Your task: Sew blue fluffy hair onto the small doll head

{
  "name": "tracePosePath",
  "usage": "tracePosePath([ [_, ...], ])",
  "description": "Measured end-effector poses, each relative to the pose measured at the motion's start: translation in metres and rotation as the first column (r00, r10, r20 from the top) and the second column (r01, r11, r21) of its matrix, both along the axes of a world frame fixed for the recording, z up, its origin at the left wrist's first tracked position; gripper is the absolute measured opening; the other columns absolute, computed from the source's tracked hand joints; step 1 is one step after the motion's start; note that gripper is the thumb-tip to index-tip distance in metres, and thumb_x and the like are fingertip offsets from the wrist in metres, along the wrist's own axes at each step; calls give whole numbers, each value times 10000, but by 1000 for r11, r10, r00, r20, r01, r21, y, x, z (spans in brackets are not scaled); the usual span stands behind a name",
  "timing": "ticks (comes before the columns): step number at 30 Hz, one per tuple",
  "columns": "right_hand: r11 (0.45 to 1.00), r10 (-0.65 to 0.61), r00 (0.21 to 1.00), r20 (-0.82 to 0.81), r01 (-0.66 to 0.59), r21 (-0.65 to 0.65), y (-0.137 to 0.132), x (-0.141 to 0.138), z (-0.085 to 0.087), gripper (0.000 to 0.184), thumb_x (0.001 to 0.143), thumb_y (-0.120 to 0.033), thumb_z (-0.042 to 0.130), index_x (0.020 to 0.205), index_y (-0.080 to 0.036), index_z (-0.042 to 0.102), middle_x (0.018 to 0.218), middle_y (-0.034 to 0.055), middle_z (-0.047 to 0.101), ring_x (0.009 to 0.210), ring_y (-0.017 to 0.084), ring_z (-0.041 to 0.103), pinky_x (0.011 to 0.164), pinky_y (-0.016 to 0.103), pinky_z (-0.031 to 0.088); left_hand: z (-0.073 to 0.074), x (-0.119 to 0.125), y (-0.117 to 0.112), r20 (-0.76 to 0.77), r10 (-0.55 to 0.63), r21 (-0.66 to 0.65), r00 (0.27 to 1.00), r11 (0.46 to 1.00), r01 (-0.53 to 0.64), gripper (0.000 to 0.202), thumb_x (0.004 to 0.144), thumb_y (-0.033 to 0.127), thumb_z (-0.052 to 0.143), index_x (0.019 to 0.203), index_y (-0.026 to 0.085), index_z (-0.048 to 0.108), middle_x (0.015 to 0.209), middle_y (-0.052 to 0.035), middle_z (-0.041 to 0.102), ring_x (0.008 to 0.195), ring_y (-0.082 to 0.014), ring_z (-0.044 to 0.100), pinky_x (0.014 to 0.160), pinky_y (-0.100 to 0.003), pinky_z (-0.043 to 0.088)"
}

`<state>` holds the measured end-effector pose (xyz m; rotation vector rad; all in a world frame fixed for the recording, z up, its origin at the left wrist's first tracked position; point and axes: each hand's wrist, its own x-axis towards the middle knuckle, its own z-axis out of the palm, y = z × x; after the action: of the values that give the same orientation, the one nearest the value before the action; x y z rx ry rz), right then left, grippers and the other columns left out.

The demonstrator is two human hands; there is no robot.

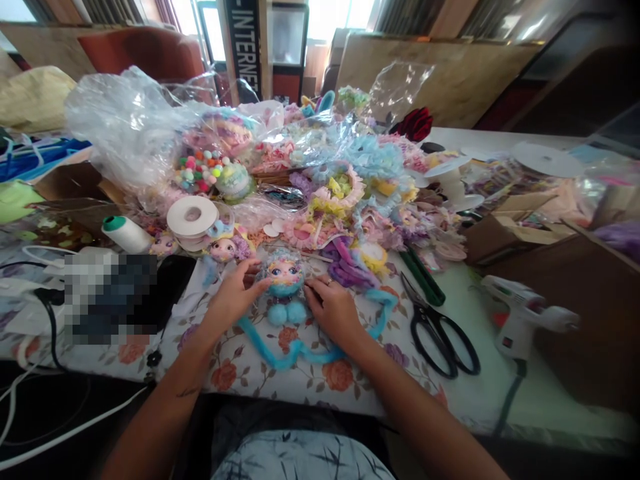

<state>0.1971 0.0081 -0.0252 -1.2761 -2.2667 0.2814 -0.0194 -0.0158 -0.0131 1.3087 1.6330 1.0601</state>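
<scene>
A small doll (285, 273) with a painted face, pale blue frilled hair and fluffy blue trim lies face up on the flowered cloth (235, 380), two blue pompoms (287, 313) at its lower end. At its left side is my left hand (237, 290), thumb and fingers apart, the thumb tip at the doll's edge. My right hand (333, 307) is by the doll's right side with curled fingers; whatever is under the fingertips is hidden. A fuzzy blue strip (280, 360) curves across the cloth below the doll and passes beneath my right wrist.
Black-handled scissors (440, 340), a green cutter (425, 277) and a white glue gun (515, 313) lie to the right, near a cardboard box (585, 313). A ribbon spool (193, 217) and thread cone (125, 233) stand left. Frilly pieces and plastic bags (135, 127) heap behind.
</scene>
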Motion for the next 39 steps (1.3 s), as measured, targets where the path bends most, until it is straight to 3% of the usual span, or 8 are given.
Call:
tracePosePath([
  [5, 982, 64, 978, 199, -97, 163, -1, -2, -3, 252, 922, -180, 425, 852, -148, 665, 843, 97, 649, 800, 201, 567, 672, 284, 420, -7, 17, -20, -244, 139, 211, 960, 974, -87, 300, 864, 284, 510, 1135, 212, 616, 1117, -98, 650, 1045, -267, 594, 962, -411, 432],
  [9, 961, 91, 952, 291, -160, 224, -3, -1, -6, 226, 878, -97, 450, 790, -143, 653, 810, 94, 633, 755, 199, 530, 670, 296, 417, -14, 20, -30, -425, 169, 326, 889, 945, -24, 328, 888, 202, 428, 1122, 235, 655, 1143, -103, 646, 1113, -279, 564, 1029, -433, 384],
  [19, 897, 186, 857, 481, -348, 274, -11, 1, -6, 191, 809, -58, 533, 941, -88, 668, 897, 133, 649, 795, 249, 538, 646, 356, 443, -29, 23, -41, -734, 6, 232, 679, 942, 242, 430, 900, 119, 380, 1309, 100, 512, 1285, -191, 563, 1189, -304, 521, 1051, -472, 383],
  [25, 906, 317, 830, 458, -409, 114, -20, 19, 9, 470, 686, -182, 711, 1124, -43, 613, 1041, 181, 634, 869, 280, 555, 789, 403, 477, -8, 7, -70, -839, -162, 48, 520, 929, 367, 403, 901, 128, 423, 1284, 157, 543, 1369, -163, 495, 1271, -305, 450, 1040, -455, 403],
  [28, 920, 343, 881, 325, -386, 73, -19, 33, 21, 168, 822, -181, 583, 960, -129, 664, 945, 122, 668, 861, 234, 593, 782, 340, 481, 21, -9, -86, -763, -302, -71, 571, 918, 391, 307, 927, 213, 418, 1149, 233, 629, 1331, -101, 539, 1222, -268, 503, 984, -402, 449],
  [32, 968, 244, 964, 105, -249, 36, -11, 41, 35, 231, 926, -224, 439, 852, -169, 650, 833, 65, 682, 757, 176, 628, 681, 273, 470, 53, -19, -76, -615, -244, -103, 750, 968, 230, 351, 933, 402, 400, 794, 195, 646, 878, -56, 670, 816, -207, 628, 771, -349, 497],
  [35, 996, 84, 996, -4, -84, 27, -5, 29, 38, 224, 925, -290, 455, 886, -162, 635, 728, 44, 669, 661, 168, 627, 610, 260, 442, 46, -13, -41, -403, 4, 78, 915, 997, 30, 274, 877, 431, 501, 988, 194, 584, 987, -59, 642, 883, -199, 614, 768, -314, 489],
  [39, 997, -66, 995, 78, 64, 33, 1, 3, 33, 277, 910, -386, 486, 928, -144, 620, 631, 41, 646, 589, 195, 620, 540, 271, 388, 12, -2, 5, -252, -75, 43, 965, 995, 89, 352, 794, 431, 596, 1016, 170, 510, 977, -80, 595, 919, -223, 588, 758, -322, 480],
])
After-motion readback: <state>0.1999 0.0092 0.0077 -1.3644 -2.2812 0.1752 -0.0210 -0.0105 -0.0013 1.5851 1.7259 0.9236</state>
